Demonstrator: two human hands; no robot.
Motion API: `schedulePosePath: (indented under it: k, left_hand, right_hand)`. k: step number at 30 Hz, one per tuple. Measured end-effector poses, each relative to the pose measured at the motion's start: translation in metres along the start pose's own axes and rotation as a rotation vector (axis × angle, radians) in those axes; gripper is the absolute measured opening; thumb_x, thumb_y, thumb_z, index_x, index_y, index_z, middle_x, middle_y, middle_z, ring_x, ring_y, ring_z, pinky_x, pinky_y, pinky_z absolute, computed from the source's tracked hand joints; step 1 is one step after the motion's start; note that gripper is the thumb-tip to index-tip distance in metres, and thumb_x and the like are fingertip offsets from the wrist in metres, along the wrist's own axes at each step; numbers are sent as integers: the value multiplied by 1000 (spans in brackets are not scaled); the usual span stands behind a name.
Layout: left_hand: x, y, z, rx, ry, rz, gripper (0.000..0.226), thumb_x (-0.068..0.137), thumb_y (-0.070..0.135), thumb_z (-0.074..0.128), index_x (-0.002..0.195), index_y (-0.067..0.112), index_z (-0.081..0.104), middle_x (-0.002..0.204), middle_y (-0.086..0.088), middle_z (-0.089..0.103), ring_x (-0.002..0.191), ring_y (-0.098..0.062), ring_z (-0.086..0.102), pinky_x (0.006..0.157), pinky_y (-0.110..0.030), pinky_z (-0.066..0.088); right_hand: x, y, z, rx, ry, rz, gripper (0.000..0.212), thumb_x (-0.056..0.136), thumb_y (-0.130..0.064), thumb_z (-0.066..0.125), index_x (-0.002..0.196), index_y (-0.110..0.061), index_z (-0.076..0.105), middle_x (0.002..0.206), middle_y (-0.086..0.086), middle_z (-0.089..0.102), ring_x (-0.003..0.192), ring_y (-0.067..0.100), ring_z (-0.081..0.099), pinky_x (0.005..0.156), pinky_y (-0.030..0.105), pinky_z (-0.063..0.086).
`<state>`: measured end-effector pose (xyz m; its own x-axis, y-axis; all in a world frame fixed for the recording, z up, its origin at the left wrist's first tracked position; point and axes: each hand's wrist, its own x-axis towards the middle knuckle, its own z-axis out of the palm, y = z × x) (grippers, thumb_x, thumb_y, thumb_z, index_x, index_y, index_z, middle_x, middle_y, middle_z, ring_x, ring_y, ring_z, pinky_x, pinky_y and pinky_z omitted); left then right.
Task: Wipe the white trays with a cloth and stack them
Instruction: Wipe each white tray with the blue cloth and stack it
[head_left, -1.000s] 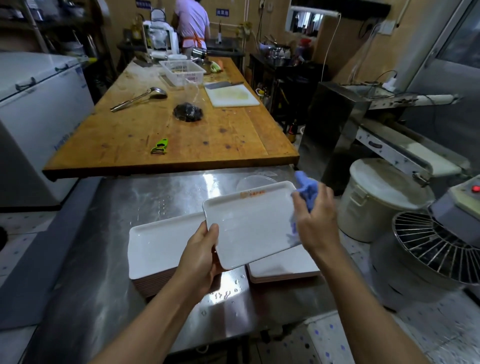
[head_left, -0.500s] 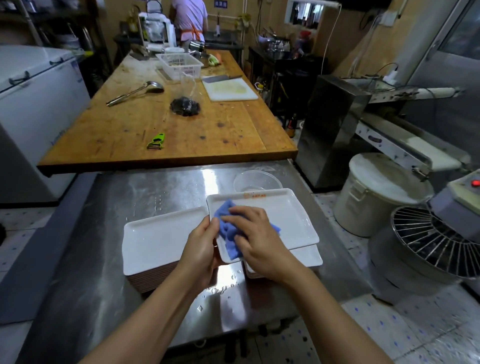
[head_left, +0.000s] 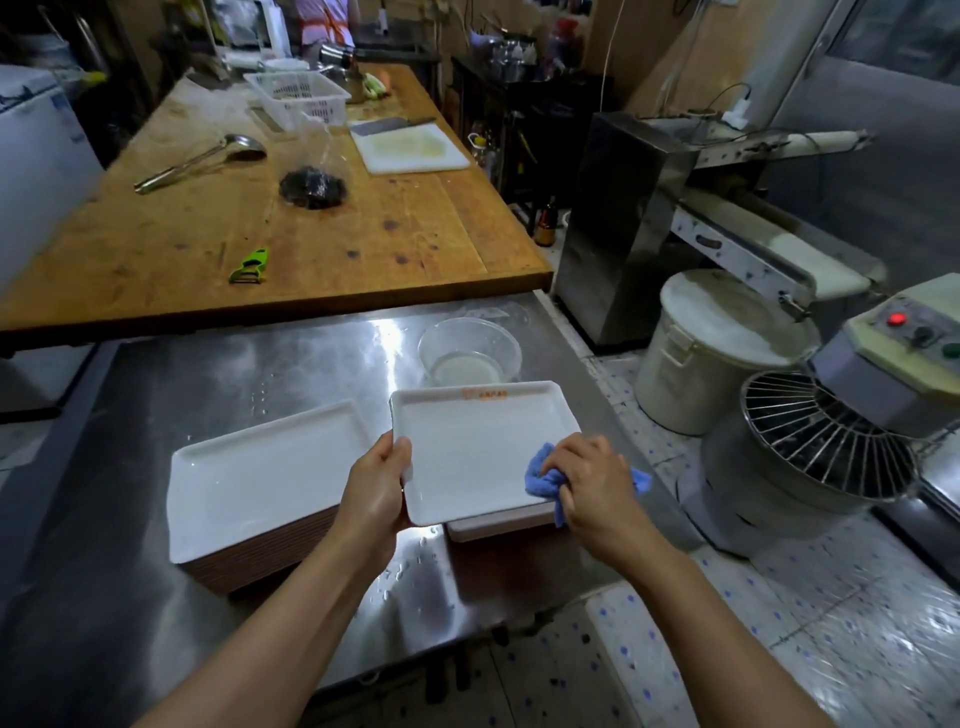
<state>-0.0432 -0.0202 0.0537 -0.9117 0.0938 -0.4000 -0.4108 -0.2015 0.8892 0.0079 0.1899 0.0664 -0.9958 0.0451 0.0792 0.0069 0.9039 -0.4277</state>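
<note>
A blue cloth (head_left: 545, 475) was bunched under the curled fingers of the right hand (head_left: 592, 478) and pressed onto the near right corner of a white tray (head_left: 483, 441). The tray's left edge was pinched by the left hand (head_left: 376, 488), thumb on top. It was held just above a tray stack (head_left: 498, 525); left of that hand sat a bigger stack of trays (head_left: 260, 478) on the steel table (head_left: 208, 374).
</note>
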Motion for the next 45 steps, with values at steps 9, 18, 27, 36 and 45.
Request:
schedulePosePath:
  k: [9, 18, 27, 36, 45]
  left_hand:
    - [30, -42, 29, 45, 98, -172, 26, 101, 23, 37, 90, 28, 59, 86, 6, 70, 79, -17, 67, 68, -40, 55]
    - [56, -65, 44, 106, 202, -203, 24, 101, 16, 36, 88, 22, 56, 84, 0, 65, 74, -20, 62, 65, -34, 52]
    - [69, -78, 45, 236, 283, -249, 29, 96, 29, 50, 116, 11, 41, 91, -2, 53, 76, -20, 59, 74, -41, 54]
    - [56, -75, 42, 654, 294, -83, 34, 83, 24, 61, 114, 13, 54, 111, -4, 60, 91, -23, 61, 79, -39, 54]
    - [52, -75, 34, 671, 176, -113, 40, 85, 17, 59, 124, 10, 53, 124, -14, 47, 86, -24, 61, 82, -37, 52]
  right_hand:
    - [7, 49, -1, 153, 283, 302, 29, 79, 13, 43, 89, 0, 67, 101, 15, 62, 99, 34, 50, 74, 19, 22]
    - [9, 64, 13, 394, 276, 539, 52, 76, 20, 43, 116, -7, 63, 102, 2, 50, 106, 29, 51, 83, 33, 45]
    - [15, 72, 29, 578, 249, 615, 48, 84, 16, 38, 116, -10, 63, 117, 11, 55, 104, 34, 56, 79, 49, 54]
    - [16, 63, 27, 625, 240, 631, 43, 90, 11, 36, 117, -11, 62, 119, 12, 54, 102, 35, 58, 64, 41, 58]
    - [13, 47, 32, 644, 204, 634, 41, 93, 8, 36, 115, -14, 62, 112, 14, 56, 72, 31, 65, 51, 36, 56]
